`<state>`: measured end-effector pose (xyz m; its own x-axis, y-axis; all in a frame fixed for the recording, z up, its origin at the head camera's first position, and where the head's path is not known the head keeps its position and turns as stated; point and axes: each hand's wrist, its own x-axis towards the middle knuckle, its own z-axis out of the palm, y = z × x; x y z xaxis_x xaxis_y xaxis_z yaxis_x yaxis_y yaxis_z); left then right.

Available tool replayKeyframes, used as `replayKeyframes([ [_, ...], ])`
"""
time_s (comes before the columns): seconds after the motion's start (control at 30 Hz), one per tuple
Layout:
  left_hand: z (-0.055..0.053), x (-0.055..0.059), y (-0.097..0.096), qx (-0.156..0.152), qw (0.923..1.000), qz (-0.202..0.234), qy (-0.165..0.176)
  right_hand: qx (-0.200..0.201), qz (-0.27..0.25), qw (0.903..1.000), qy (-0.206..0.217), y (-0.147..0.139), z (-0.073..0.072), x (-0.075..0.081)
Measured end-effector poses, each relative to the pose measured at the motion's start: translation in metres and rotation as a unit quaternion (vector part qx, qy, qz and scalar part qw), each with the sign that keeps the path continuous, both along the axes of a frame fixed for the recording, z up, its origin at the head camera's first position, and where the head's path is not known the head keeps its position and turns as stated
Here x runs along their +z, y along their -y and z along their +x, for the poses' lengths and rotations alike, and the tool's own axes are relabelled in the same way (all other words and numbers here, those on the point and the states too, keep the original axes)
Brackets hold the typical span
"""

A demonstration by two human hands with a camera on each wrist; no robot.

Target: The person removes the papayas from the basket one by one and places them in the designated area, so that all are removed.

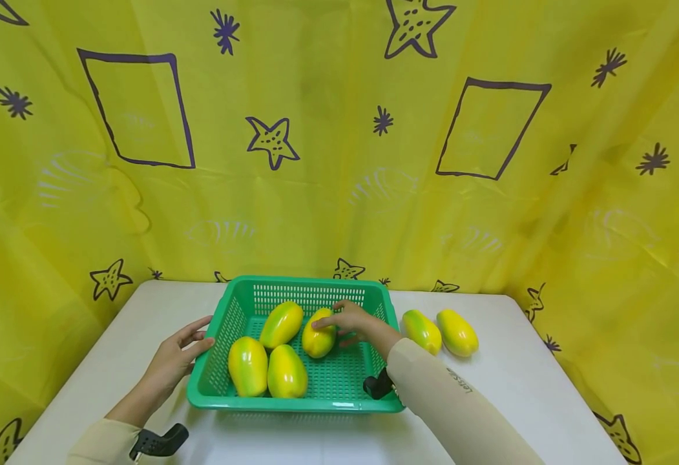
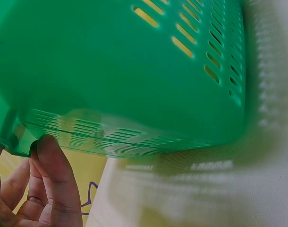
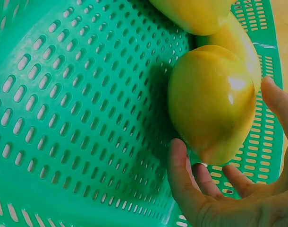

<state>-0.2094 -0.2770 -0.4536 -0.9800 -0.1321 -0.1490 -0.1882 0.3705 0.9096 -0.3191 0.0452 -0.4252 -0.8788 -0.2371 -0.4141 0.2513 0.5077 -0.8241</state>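
Note:
A green plastic basket (image 1: 292, 405) with slotted walls stands on the table. My left hand (image 1: 170, 358) holds its left rim, fingertips tucked against the lip in the left wrist view. Inside, my right hand (image 1: 353, 321) is spread beside a glossy yellow-green papaya (image 1: 318, 342). The right wrist view shows that papaya (image 3: 212, 101) between the thumb on one side and loosely bent fingers at its end, not wrapped round it. Other papayas lie in the basket's left half: one at the back (image 1: 282, 324), one at the left (image 1: 249, 367), one at the front (image 1: 287, 372).
Two more papayas, one nearer the basket (image 1: 422, 331) and one farther right (image 1: 458, 333), lie on the white table (image 1: 525, 381) to the right of the basket. A yellow patterned curtain (image 1: 327, 206) hangs behind and along both sides.

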Motion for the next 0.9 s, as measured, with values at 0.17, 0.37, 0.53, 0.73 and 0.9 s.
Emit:
replayKeyframes([
  [0.17, 0.0002, 0.0001, -0.0002, 0.001, 1.0000, 0.001, 0.000, 0.007, 0.002, 1.0000, 0.005, -0.0002, 0.0002, 0.0001],
  [0.37, 0.0016, 0.0011, -0.0009, 0.002, 1.0000, 0.008, -0.001, 0.017, -0.002, 0.9998, 0.010, -0.0006, -0.0008, -0.0026],
  [0.53, 0.0021, 0.0011, -0.0014, 0.004, 0.9997, 0.025, -0.004, 0.025, -0.019, 0.9994, 0.017, -0.0009, -0.0020, -0.0049],
  [0.73, 0.0021, 0.0002, -0.0019, 0.006, 0.9997, 0.024, -0.003, 0.034, -0.024, 0.9990, 0.019, -0.0004, -0.0018, -0.0059],
  [0.9, 0.0020, -0.0001, -0.0019, 0.007, 0.9997, 0.023, -0.002, 0.035, -0.021, 0.9990, 0.017, 0.0001, -0.0017, -0.0063],
])
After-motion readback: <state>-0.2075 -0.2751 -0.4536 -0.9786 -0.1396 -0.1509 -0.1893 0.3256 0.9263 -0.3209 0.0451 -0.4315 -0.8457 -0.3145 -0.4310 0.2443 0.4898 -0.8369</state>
